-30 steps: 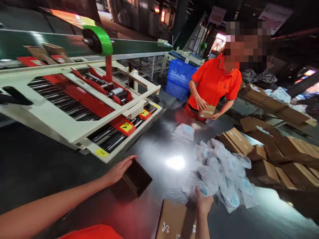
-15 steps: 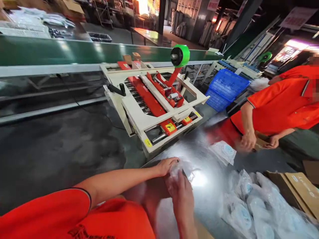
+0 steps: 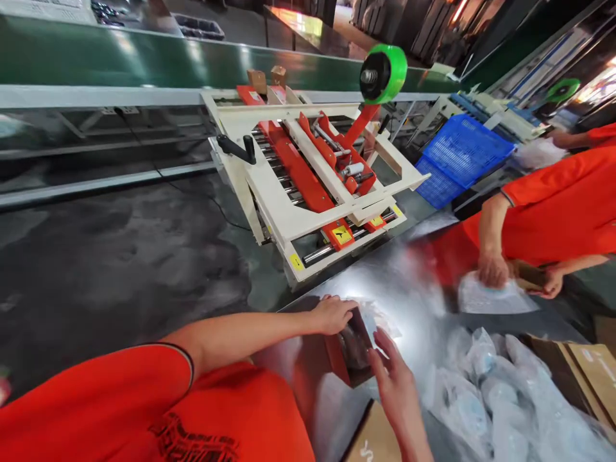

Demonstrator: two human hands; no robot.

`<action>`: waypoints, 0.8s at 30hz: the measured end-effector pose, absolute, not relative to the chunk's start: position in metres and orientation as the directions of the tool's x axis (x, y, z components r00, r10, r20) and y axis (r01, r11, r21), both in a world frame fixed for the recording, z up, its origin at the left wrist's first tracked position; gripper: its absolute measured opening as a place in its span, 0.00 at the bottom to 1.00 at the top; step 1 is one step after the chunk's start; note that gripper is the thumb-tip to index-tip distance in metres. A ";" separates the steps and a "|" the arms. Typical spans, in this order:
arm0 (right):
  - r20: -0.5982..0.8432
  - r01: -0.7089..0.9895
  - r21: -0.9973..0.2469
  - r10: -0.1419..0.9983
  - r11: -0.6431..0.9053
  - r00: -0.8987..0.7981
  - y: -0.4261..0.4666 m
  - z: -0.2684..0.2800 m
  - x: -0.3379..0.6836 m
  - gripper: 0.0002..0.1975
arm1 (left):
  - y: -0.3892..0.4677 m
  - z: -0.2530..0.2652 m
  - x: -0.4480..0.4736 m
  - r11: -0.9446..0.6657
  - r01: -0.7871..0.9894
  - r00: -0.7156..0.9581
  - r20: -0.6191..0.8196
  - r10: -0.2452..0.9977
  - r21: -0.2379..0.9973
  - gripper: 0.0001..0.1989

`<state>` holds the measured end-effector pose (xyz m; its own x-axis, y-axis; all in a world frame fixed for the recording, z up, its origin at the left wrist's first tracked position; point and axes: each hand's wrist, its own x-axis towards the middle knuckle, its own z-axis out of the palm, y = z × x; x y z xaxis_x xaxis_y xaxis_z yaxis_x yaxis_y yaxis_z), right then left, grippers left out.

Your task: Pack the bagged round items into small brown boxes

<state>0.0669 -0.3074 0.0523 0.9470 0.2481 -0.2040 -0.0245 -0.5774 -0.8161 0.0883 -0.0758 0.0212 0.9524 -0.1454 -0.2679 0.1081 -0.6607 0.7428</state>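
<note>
A small open cardboard box [image 3: 339, 359] stands on the metal table just in front of me, with a dark item in clear plastic wrap [image 3: 355, 346] inside it. My left hand [image 3: 333, 314] grips the box's far left edge, fingers over the rim. On the opposite side, my right hand [image 3: 397, 385] has its thumb and fingers at the box's right wall and flap. Clear plastic [image 3: 382, 317] lies just beyond the box. Close to my right forearm is a flat brown carton [image 3: 373, 436].
Several plastic-wrapped items [image 3: 500, 391] are heaped at right beside flattened cartons [image 3: 594, 366]. A co-worker's hand [image 3: 493, 269] presses on a clear bag [image 3: 495, 298]. Past the metal table [image 3: 418, 256] stand a carton-taping machine [image 3: 308, 186], a green conveyor [image 3: 158, 64] and blue crates [image 3: 464, 154].
My right hand has drawn back from over the plastic to the box's right side, and the box's opening now shows. The co-worker's hand has moved onto the clear bag. My view has tilted down.
</note>
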 end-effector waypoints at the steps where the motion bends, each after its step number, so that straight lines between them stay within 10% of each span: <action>1: -0.194 -0.065 -0.800 0.155 -0.597 0.969 -0.324 0.051 0.060 0.34 | -0.076 0.022 0.089 -0.664 0.108 0.951 -0.272 -0.149 0.740 0.18; 7: -0.238 -0.122 -0.855 0.173 -0.504 0.956 -0.345 -0.014 0.035 0.41 | -0.082 0.031 0.091 -0.679 0.059 0.949 -0.251 -0.189 0.732 0.24; 13: 0.211 0.242 -0.752 0.123 -0.614 0.970 -0.293 -0.057 0.043 0.34 | -0.079 0.028 0.056 -0.633 0.151 0.984 -0.180 0.019 0.759 0.26; 16: 0.337 0.395 -0.653 0.218 -0.647 0.916 -0.290 -0.058 0.041 0.25 | -0.073 0.027 0.020 -0.636 0.053 0.989 -0.129 -0.074 0.770 0.24; 20: 0.306 0.443 -0.650 0.321 -0.617 0.896 -0.298 -0.056 0.046 0.22 | -0.066 0.027 -0.006 -0.743 -0.174 0.933 -0.133 -0.334 0.646 0.19; 24: 0.155 0.363 -0.791 0.413 -0.492 0.897 -0.305 -0.053 0.043 0.29 | -0.057 0.027 0.008 -0.718 -0.061 0.936 -0.210 -0.283 0.693 0.26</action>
